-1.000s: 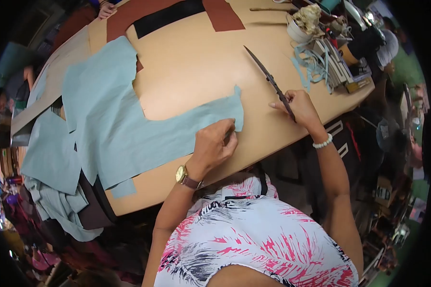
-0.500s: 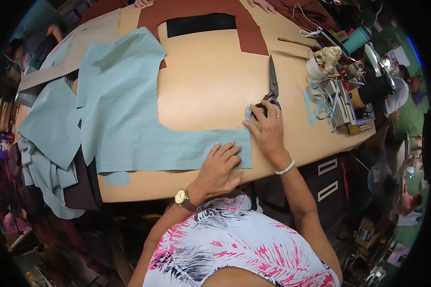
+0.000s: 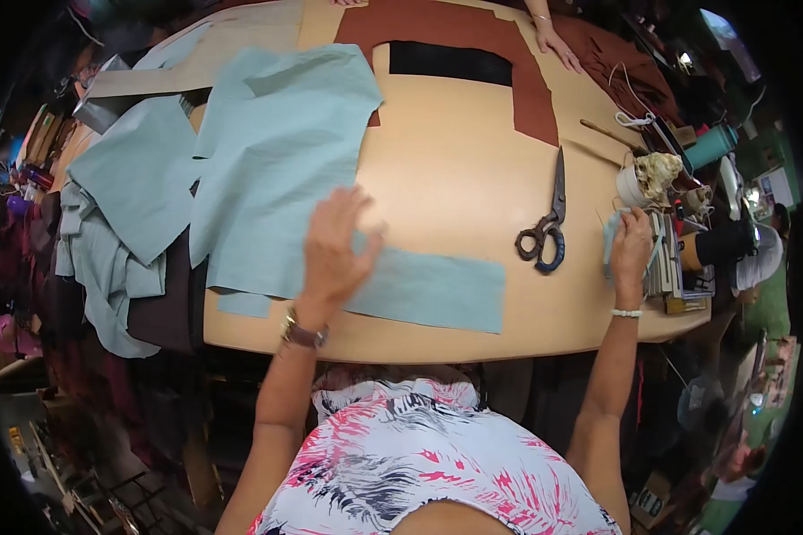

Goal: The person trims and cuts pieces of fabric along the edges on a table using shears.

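Note:
A large light-blue cut fabric piece (image 3: 277, 152) lies on the table, a long band of it reaching right. My left hand (image 3: 337, 241), blurred by motion, is over this fabric with its fingers apart and nothing in them. At the table's right side, my right hand (image 3: 632, 250) has its fingers closed on light-blue fabric scraps (image 3: 612, 234), partly hidden beneath it. Between the two hands, dark metal scissors (image 3: 549, 214) rest on the tabletop, points away from me.
Rust-brown fabric (image 3: 533, 98) and a black piece (image 3: 451, 64) lie at the far side. Another person's hand (image 3: 558, 46) rests there. Along the right stand a white cup (image 3: 632, 187), a teal bottle (image 3: 712, 145) and stacked books or boxes (image 3: 678, 276). More blue fabric (image 3: 138, 178) hangs over the left edge.
My right hand has moved right, from beside the scissors to the scraps. The left hand has shifted left and upward off the band's end. The camera view has shifted.

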`<state>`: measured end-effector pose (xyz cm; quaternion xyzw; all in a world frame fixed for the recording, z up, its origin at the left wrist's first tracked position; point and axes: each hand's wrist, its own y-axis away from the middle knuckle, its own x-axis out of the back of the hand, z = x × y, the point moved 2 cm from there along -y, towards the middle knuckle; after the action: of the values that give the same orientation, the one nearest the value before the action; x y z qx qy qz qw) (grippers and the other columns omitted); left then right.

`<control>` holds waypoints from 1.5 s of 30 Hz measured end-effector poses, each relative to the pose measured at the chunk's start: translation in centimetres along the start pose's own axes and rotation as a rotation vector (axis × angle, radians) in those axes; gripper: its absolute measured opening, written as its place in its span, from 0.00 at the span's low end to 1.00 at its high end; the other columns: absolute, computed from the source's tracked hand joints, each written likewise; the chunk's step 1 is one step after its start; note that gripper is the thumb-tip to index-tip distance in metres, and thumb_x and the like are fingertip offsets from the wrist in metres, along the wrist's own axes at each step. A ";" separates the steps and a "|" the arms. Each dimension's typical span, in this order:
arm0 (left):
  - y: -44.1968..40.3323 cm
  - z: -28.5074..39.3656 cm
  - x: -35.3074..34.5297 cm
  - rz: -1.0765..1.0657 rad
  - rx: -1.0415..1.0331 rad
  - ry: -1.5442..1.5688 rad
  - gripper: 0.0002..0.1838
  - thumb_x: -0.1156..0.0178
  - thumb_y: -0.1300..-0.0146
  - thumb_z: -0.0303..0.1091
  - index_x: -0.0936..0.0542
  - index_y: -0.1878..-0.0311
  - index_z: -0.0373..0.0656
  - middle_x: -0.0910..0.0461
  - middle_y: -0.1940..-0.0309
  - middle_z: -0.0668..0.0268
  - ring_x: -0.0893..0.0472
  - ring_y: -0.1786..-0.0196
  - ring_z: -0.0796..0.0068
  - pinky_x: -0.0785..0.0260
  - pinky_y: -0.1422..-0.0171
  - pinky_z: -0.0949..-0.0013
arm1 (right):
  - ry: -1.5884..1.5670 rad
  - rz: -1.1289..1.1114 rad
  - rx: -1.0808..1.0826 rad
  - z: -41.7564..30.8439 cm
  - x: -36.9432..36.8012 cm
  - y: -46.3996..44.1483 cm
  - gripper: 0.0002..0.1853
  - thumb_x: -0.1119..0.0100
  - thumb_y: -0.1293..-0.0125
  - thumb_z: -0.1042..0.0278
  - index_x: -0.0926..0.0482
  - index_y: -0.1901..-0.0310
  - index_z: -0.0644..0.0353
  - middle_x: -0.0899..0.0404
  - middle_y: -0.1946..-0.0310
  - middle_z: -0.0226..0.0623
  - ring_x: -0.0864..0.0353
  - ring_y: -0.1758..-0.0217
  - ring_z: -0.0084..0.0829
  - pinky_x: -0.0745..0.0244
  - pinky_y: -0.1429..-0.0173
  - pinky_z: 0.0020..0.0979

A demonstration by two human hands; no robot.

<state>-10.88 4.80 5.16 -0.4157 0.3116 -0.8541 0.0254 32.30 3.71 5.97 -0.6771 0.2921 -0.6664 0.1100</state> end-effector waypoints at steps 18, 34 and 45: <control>-4.8 -17.7 -1.8 0.002 0.417 -0.524 0.22 0.56 0.34 0.43 0.32 0.40 0.43 0.35 0.38 0.61 0.41 0.34 0.52 0.51 0.36 0.39 | -1.362 -0.928 0.115 -37.9 -10.0 -3.0 0.34 0.48 0.36 0.57 0.48 0.34 0.64 0.29 0.51 0.44 0.26 0.59 0.28 0.29 0.54 0.28; -4.8 -17.2 -1.5 0.208 0.363 -0.369 0.16 0.54 0.34 0.38 0.25 0.47 0.45 0.27 0.44 0.64 0.33 0.38 0.59 0.46 0.37 0.45 | -1.929 -0.083 -0.507 -38.2 -9.7 -12.0 0.34 0.40 0.47 0.75 0.40 0.38 0.70 0.39 0.36 0.44 0.40 0.34 0.33 0.48 0.34 0.27; -9.4 -14.1 -4.8 0.130 -0.034 -0.325 0.13 0.49 0.36 0.37 0.24 0.49 0.52 0.28 0.45 0.63 0.34 0.38 0.58 0.45 0.39 0.44 | -1.370 0.215 -0.346 -11.0 -7.6 -8.9 0.31 0.47 0.43 0.78 0.42 0.36 0.70 0.31 0.44 0.41 0.29 0.49 0.24 0.34 0.46 0.23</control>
<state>-15.97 21.01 0.50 -0.5276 0.3439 -0.7669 0.1235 24.37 17.64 5.36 -0.9187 0.3241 -0.0207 0.2247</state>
